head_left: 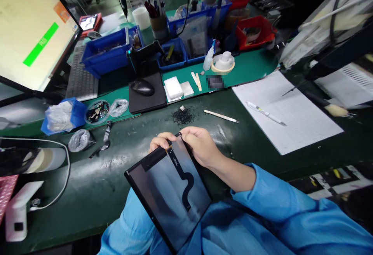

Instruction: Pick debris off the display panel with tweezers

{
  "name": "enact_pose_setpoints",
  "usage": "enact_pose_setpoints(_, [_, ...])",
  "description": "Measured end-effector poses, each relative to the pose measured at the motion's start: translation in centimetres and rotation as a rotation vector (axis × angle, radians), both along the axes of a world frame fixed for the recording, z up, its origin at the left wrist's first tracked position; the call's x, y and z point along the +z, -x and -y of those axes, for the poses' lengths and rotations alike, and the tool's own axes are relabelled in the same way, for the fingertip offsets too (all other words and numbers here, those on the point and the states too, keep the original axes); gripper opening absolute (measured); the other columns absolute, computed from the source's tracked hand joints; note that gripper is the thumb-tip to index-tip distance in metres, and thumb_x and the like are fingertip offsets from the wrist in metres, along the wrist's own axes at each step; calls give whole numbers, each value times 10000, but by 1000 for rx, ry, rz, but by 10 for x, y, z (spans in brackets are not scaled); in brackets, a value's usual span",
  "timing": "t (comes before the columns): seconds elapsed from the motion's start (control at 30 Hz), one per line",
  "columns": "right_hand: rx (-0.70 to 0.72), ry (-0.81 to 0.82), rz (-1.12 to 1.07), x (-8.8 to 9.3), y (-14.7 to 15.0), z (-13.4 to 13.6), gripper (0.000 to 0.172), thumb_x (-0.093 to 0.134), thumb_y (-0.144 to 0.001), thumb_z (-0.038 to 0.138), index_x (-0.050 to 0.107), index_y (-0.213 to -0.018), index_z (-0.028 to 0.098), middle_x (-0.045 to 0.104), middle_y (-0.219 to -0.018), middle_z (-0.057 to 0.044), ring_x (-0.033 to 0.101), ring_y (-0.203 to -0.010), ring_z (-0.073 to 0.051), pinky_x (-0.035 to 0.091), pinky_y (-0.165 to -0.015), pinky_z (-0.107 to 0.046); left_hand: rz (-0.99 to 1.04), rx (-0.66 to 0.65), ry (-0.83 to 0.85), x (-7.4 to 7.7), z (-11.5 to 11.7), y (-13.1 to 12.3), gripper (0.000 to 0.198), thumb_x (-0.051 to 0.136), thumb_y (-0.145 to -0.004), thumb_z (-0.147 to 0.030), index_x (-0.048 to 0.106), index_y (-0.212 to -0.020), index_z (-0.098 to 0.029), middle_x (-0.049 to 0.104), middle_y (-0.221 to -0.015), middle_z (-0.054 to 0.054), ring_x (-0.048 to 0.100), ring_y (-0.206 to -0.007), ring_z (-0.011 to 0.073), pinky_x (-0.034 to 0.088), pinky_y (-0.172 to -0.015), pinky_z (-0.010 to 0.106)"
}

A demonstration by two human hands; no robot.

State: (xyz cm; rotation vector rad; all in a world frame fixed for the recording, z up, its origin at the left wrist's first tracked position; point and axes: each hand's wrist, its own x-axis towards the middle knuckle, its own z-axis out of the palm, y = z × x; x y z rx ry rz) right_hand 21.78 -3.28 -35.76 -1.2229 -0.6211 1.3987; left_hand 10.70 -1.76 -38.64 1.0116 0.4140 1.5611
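A tablet-sized display panel (157, 192) is tilted in front of my chest, its shiny grey back towards me. A black S-shaped flex cable (189, 183) runs down that back from the upper edge. My left hand (161, 141) is behind the panel, its fingertips curled over the upper edge beside the cable's end; the rest of it is hidden. At the top corner my right hand (201, 144) pinches the edge between thumb and bent fingers. Just beyond the hands lies a pile of small black bits (184, 116) with a little pale piece on it.
A white stick tool (221, 116) and a pen (266, 114) on paper (294, 119) lie to the right. Left are a blue bin (62, 117), a dish of small parts (97, 112) and a white cable (68, 165). Behind stand a mouse (142, 87), blue trays (105, 53) and a monitor (29, 25).
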Motion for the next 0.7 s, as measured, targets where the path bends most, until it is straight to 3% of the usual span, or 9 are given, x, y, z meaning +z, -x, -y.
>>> enact_pose_setpoints(0.2, [12, 13, -12, -1, 0, -1, 129, 580, -625, 260, 681, -659, 186, 579, -542, 29, 469, -511, -118, 341, -484, -251, -13, -38, 105, -1, 1, 4, 418, 327, -1041, -435, 499, -799, -141, 634, -927, 19, 654, -845, 108, 551, -834, 264])
enact_pose_setpoints(0.43, [16, 2, 10, -5, -2, -1, 124, 577, -635, 233, 689, -664, 191, 595, -557, 29, 485, -519, -120, 352, -500, -258, 82, -34, -59, -5, -5, -4, 420, 244, -1057, -350, 502, -800, -141, 643, -924, 31, 668, -842, 90, 563, -808, 231])
enact_pose_setpoints(0.6, [35, 4, -16, -5, -3, -1, 122, 586, -655, 245, 692, -680, 191, 579, -549, 34, 471, -509, -117, 338, -486, -255, -8, 23, 65, -3, -4, -5, 466, 324, -1032, -518, 416, -770, -143, 577, -849, 31, 598, -734, 88, 560, -749, 272])
enact_pose_setpoints(0.7, [41, 5, -2, -3, -4, -1, 113, 590, -642, 245, 684, -660, 185, 577, -546, 31, 462, -517, -115, 335, -490, -254, -51, 9, 121, 6, 1, -2, 452, 424, -1001, -549, 518, -867, -128, 588, -889, 50, 591, -809, 104, 559, -822, 309])
